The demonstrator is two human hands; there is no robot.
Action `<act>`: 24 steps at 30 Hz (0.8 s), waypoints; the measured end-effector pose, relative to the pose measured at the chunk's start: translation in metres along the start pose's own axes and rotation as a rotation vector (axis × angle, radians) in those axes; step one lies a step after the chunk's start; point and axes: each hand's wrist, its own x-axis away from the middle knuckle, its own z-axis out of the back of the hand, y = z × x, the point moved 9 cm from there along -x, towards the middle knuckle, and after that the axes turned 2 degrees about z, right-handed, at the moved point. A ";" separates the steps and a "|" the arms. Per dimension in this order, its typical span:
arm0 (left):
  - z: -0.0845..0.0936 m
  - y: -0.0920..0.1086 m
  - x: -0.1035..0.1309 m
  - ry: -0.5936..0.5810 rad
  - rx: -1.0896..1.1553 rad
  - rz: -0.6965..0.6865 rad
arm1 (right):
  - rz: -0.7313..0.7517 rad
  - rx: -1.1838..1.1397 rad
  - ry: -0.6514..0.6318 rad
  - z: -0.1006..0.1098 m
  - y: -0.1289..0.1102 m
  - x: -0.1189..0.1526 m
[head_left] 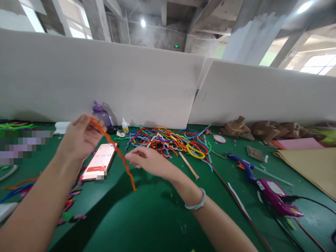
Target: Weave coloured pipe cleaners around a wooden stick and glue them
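A wavy orange pipe cleaner (120, 154) slants down over the green table (147, 217). Its upper end is pinched in the fingers of my left hand (83, 134), which is raised at the left. My right hand (144, 159) has its fingers pressed together beside the middle of the pipe cleaner; whether they grip it or something small is hidden. The lower end hangs free above the table. Behind the pipe cleaner lies a phone (99, 162) with a lit screen, close to my left hand. Beyond my right hand is a tangled pile of coloured pipe cleaners (168, 140).
At the back stand a purple bottle (102, 115) and a small glue bottle (125, 126). A wooden stick (189, 166) lies right of centre. Farther right are a blue glue gun (244, 166), a magenta device (278, 197), cardboard pieces (237, 128) and brown paper (312, 168).
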 end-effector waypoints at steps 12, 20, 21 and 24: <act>-0.086 -0.020 0.049 -0.343 -0.083 0.124 | 0.151 -0.648 -0.064 -0.010 -0.027 0.003; -0.080 -0.031 0.053 -0.333 -0.251 0.191 | 0.072 -0.958 -0.223 -0.029 -0.037 0.013; -0.080 -0.032 0.052 -0.341 -0.257 0.193 | 0.098 -0.967 -0.227 -0.029 -0.038 0.014; -0.078 -0.034 0.050 -0.316 -0.268 0.184 | 0.116 -0.868 -0.150 -0.028 -0.033 0.010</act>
